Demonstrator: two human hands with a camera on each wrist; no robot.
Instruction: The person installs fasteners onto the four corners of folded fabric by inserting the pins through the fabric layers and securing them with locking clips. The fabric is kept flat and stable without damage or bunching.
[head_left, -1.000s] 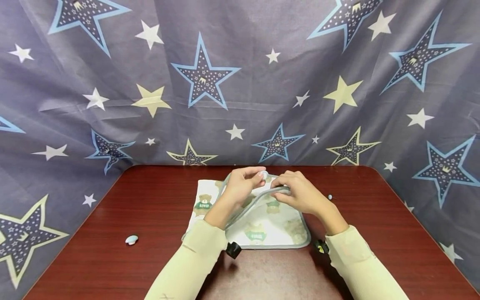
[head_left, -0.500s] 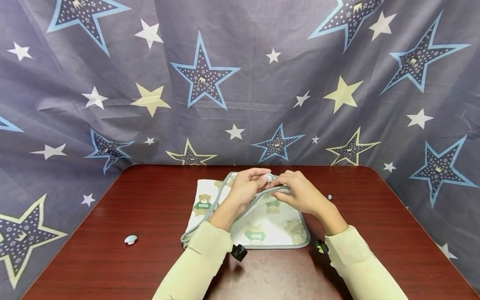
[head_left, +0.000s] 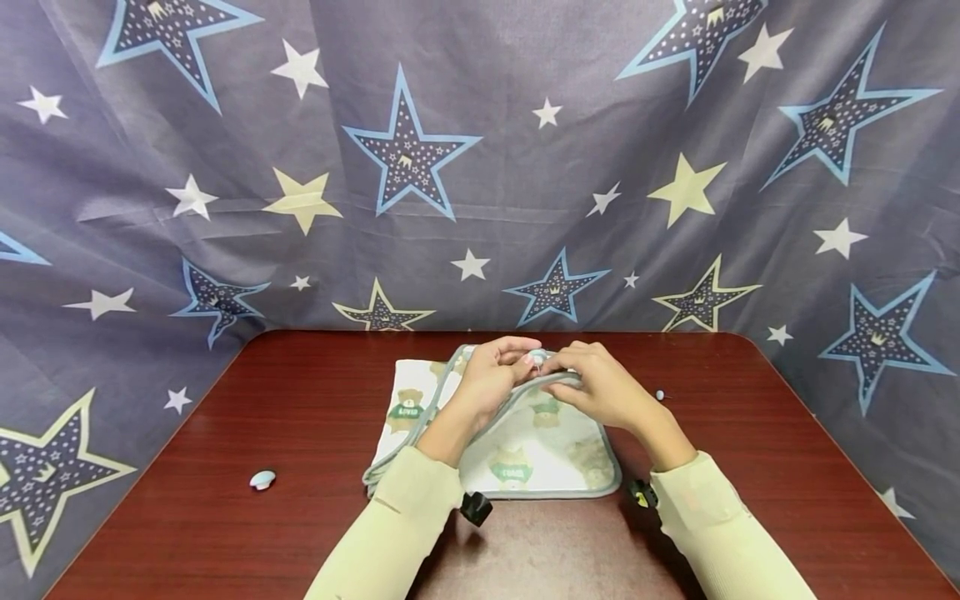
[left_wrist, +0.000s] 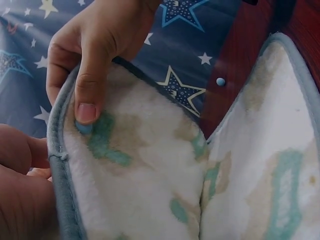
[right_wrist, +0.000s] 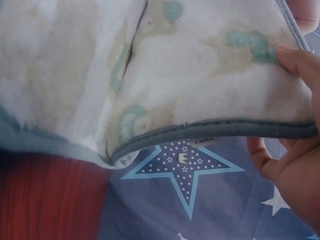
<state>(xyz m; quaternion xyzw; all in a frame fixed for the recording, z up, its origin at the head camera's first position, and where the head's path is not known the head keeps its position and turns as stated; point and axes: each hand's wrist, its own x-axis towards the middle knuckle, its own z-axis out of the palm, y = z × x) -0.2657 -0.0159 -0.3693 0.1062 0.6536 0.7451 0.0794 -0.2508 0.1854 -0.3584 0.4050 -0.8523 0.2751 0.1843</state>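
Observation:
A white blanket (head_left: 547,454) with bear prints and grey-blue edging lies folded on the table, its upper layer lifted. My right hand (head_left: 600,385) pinches the raised edge, thumb on the inner face and fingers behind. In the left wrist view, a small light-blue piece (left_wrist: 84,128) shows under that thumb tip. My left hand (head_left: 483,383), on the outer side of the lifted layer, holds a light-blue mushroom-shaped pin (head_left: 537,357) between thumb and fingers, close to the right fingertips. The left fingers are partly hidden behind the edging in the left wrist view.
Another light-blue mushroom-shaped piece (head_left: 262,480) lies on the red-brown table (head_left: 315,417) at the left. A small light-blue round-headed pin (head_left: 660,395) sits right of the blanket. A star-patterned curtain (head_left: 480,225) hangs behind the table.
My left hand has moved slightly right with the mushroom-shaped pin, up to the right fingertips, and has stayed nearly still over the last half second. The right hand keeps its pinch.

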